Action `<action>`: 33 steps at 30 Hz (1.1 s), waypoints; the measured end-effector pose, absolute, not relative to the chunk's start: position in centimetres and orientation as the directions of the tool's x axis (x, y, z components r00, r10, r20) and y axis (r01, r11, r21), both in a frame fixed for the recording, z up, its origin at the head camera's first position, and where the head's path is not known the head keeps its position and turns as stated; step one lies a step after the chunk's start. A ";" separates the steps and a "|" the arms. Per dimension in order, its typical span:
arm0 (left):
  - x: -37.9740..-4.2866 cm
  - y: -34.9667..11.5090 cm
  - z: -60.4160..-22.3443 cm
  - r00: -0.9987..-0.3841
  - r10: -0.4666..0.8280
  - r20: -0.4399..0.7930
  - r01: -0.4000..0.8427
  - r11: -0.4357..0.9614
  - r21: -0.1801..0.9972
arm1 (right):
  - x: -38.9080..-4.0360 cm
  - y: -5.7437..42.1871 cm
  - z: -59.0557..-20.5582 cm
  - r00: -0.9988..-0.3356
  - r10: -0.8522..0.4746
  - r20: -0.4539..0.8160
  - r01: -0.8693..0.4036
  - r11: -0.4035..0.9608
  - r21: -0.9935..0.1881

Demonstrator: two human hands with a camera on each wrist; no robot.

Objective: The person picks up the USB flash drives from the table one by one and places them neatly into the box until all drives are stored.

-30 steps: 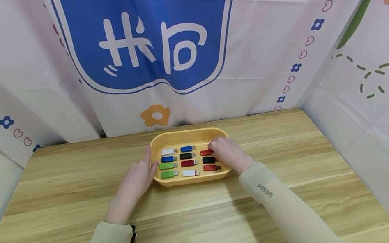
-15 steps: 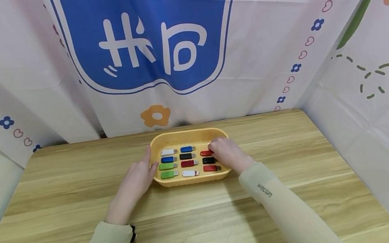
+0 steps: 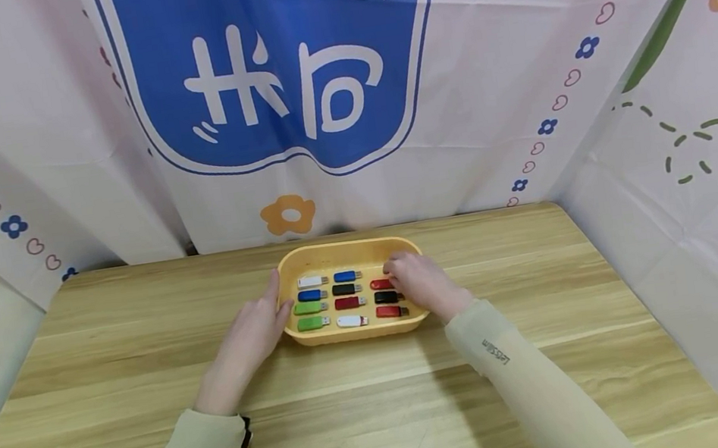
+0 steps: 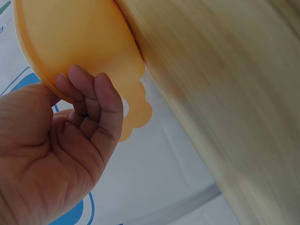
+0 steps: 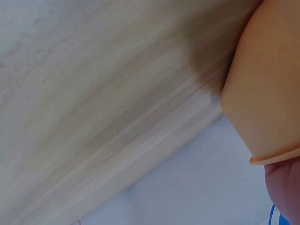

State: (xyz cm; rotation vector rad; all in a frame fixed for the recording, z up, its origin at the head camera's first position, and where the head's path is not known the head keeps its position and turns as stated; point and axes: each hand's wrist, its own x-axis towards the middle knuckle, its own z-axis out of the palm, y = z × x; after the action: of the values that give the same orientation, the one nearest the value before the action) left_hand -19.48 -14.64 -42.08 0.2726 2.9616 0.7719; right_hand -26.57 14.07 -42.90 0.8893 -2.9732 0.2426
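A yellow plastic tray point(image 3: 354, 333) stands on the table near its back edge. Inside lie several USB sticks in three columns; at the left are a white one point(image 3: 310, 281) and a green one point(image 3: 312, 323), at the right a black one point(image 3: 386, 297) and a red one point(image 3: 390, 311). My left hand point(image 3: 253, 331) grips the tray's left rim, its fingers point(image 4: 110, 96) curled against the outer wall. My right hand point(image 3: 422, 280) reaches over the right rim, fingertips down by the upper red stick point(image 3: 378, 284), partly covering it. What those fingers hold, I cannot tell.
The wooden table point(image 3: 373, 421) spreads out in front of the tray. A printed white curtain point(image 3: 463, 179) with a blue emblem hangs right behind the table, and white cloth point(image 3: 663, 227) closes off the right side. A dark band point(image 3: 247, 432) shows at the left cuff.
The right fingertips have lifted and shifted very slightly near the upper red stick. The left hand keeps its place on the rim; tray and visible sticks stay as they were.
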 end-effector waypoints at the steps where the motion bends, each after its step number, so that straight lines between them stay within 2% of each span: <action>1: -19.5 -14.7 -42.1 -0.982 0.189 -0.022 0.154 0.857 0.491 | -26.5 14.1 -42.9 -0.832 -0.546 0.102 -0.555 0.818 -0.151; 10: -19.6 -14.8 -42.0 -0.983 0.180 -0.047 0.133 0.858 0.496 | -25.7 14.4 -42.4 -0.729 -0.554 0.401 -0.644 0.754 -0.128; 19: -19.5 -14.8 -41.9 -0.983 0.176 -0.047 0.131 0.860 0.494 | -23.7 14.2 -41.4 -0.650 -0.534 0.541 -0.694 0.707 -0.135; 26: -19.6 -14.9 -41.9 -0.982 0.182 -0.046 0.135 0.856 0.499 | -21.8 15.8 -40.7 -0.689 -0.431 0.582 -0.648 0.726 -0.230; 33: -20.1 -16.1 -41.1 -0.988 0.153 -0.026 0.118 0.848 0.517 | -19.9 18.7 -40.0 -0.788 -0.316 0.529 -0.541 0.765 -0.348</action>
State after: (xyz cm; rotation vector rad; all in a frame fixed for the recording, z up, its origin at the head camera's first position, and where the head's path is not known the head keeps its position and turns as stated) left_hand -20.06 -16.13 -41.15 0.2167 2.9561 0.8201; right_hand -19.85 18.73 -39.97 0.6484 -2.5149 0.6871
